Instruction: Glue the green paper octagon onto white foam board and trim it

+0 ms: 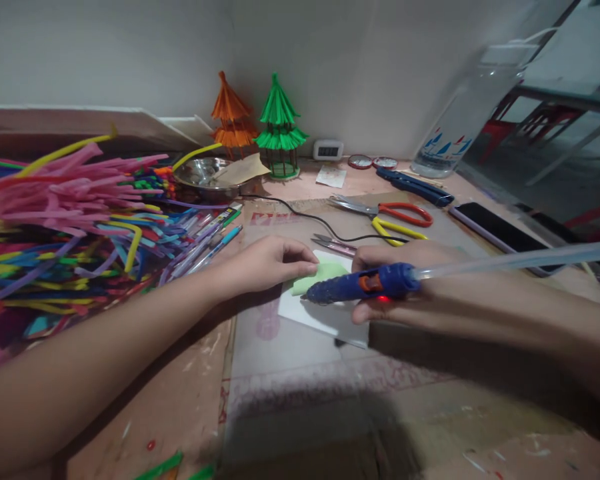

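Pinched between the thumb and fingers of my left hand (267, 267) is the edge of a light green piece of paper (329, 271). It lies on a folded white sheet (325, 319). My right hand (387, 255) is closed around a blue hot glue gun (343, 287), whose nozzle points left at the green paper's lower edge. A long clear glue stick (505, 259) runs out of the gun's back end to the right, and a red light glows on its underside. The gun partly hides the green paper, so whether its tip touches cannot be made out.
Pipe cleaners (75, 200) heap up on the left beside several pens (213, 247). Behind stand a metal bowl (197, 175), an orange tower (231, 110) and a green tower (279, 127). Scissors (405, 213), small snips (335, 244), a phone (495, 230) and a bottle (453, 127) lie rightward.
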`<state>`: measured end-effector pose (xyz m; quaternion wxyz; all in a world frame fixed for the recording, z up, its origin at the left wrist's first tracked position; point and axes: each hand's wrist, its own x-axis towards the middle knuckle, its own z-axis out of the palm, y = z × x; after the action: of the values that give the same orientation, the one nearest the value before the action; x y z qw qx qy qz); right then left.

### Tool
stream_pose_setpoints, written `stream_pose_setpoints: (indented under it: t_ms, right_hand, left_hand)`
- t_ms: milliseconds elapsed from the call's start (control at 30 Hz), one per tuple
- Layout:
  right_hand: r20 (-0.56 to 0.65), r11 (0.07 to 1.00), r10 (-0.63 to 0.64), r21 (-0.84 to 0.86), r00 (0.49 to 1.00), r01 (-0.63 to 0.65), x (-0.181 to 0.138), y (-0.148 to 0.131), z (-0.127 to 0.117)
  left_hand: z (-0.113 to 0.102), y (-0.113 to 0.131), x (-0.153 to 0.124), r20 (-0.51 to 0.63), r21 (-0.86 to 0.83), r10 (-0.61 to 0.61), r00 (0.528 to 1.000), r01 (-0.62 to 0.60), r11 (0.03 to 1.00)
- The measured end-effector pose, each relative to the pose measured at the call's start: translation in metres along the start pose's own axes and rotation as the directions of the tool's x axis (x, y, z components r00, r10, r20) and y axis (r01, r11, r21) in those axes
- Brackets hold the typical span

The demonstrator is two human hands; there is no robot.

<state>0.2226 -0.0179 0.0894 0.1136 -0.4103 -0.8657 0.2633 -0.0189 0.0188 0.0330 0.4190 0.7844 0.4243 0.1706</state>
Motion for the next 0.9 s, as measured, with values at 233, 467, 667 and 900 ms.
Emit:
stream_pose_setpoints:
  t_ms: [233,467,667,900]
  right_hand:
    - [0.017,0.995,0.073,-0.073,0.997,-0.072,0.006,-0.001,0.001]
    - [0.080,0.986,0.071,-0.157,0.994,-0.057,0.007,-0.011,-0.001]
    - [0.109,0.977,0.077,-0.205,0.991,-0.053,0.003,-0.011,-0.008]
    - [0.092,0.965,0.136,-0.236,0.986,-0.111,-0.003,-0.004,-0.014]
  left_hand:
    - [-0.001,-0.005,0.003,0.001,-0.012,0.031,1.000,-0.031,0.999]
    - [0.003,-0.009,0.007,-0.007,-0.109,0.028,1.000,-0.029,0.994]
    - [0.005,-0.012,0.007,-0.021,-0.102,0.042,0.999,-0.044,0.994]
    - [0.004,-0.013,0.006,-0.011,-0.083,0.025,1.000,-0.026,0.996]
